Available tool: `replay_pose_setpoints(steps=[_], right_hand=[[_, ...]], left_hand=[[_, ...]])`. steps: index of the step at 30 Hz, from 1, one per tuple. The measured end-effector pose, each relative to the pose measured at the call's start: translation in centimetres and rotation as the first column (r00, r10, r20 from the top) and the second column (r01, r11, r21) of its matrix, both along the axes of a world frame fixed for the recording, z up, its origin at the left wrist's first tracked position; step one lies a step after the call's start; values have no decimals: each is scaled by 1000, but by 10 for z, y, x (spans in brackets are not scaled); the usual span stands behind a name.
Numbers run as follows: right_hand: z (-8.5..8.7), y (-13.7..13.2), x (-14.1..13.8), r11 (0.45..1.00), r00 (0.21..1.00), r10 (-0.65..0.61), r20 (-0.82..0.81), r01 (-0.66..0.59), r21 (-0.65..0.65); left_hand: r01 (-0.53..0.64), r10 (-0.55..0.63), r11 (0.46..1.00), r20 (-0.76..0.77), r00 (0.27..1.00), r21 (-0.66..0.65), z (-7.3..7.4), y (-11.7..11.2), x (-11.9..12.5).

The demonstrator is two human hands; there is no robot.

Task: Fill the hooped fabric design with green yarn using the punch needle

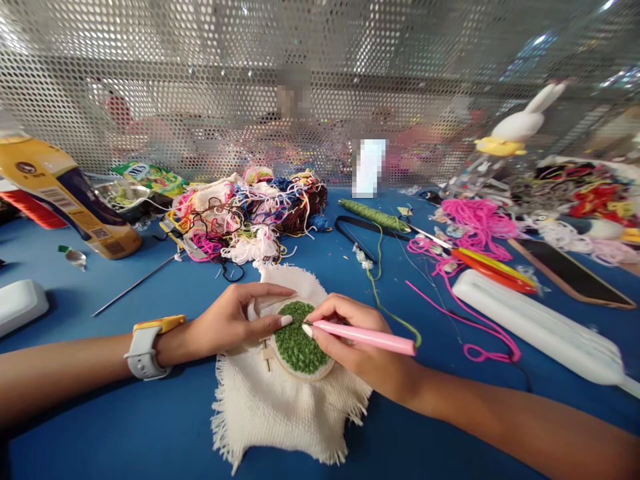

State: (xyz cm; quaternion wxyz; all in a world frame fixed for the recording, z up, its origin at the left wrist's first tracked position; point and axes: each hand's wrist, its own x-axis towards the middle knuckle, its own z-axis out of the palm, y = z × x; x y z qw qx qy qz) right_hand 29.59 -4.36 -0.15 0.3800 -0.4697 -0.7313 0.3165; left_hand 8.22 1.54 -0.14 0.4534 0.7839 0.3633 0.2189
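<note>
A small round embroidery hoop [305,378] holds white fringed cloth [293,427], its middle filled with looped green yarn [303,343]. My left hand [245,317] grips the hoop at its left side, thumb on the green loops and index finger along the top rim; the other fingers are mostly hidden. The hoop's metal screw [267,357] shows below that hand. In my right hand [353,333] is a pink-handled pen-shaped needle tool [373,337], pinched near its thin dark tip. The tip meets the loops near the right of centre.
Tangled yarn [250,213] lies behind the hoop, with a metal rod [133,287] to its left. A yellow bottle [65,193] stands far left. Rightward are green yarn [373,215], pink yarn [475,227], red-yellow scissors [495,267], a white glue gun-like stick [540,327] and a phone [573,270].
</note>
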Motion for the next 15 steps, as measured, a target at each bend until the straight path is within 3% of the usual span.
replay_pose_setpoints(steps=[7, 15], right_hand=[[-4, 0, 1, 1000, 1000, 17, -8, -18, -20], [-8, 2, 2, 997, 1000, 29, 5, -30, 66]], left_hand=[[-2, 1, 1000, -52, 999, -20, 2, 1, 2], [-10, 11, 1000, -62, 998, 20, -4, 4, 0]])
